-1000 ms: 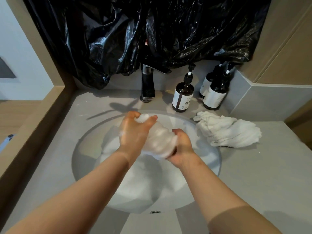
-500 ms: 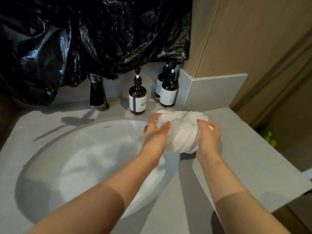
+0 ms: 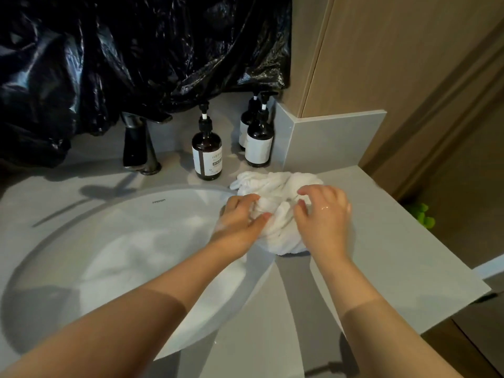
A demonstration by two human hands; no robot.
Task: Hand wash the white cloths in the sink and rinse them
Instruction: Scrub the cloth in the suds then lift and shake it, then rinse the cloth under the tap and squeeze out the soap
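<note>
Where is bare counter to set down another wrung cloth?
Bare counter runs right of the cloth pile to the edge, and in front of it between the forearms; also left of the faucet. Crowded: the back corner, where three pump bottles stand behind the pile that the left hand and right hand are on.

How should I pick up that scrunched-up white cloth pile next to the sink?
Cup the cloth pile around its fat middle from both sides, where the left hand and right hand are, reaching from the front of the counter. It is a loose crumpled heap, so one corner would likely just unravel, and bottles stand close behind.
</note>
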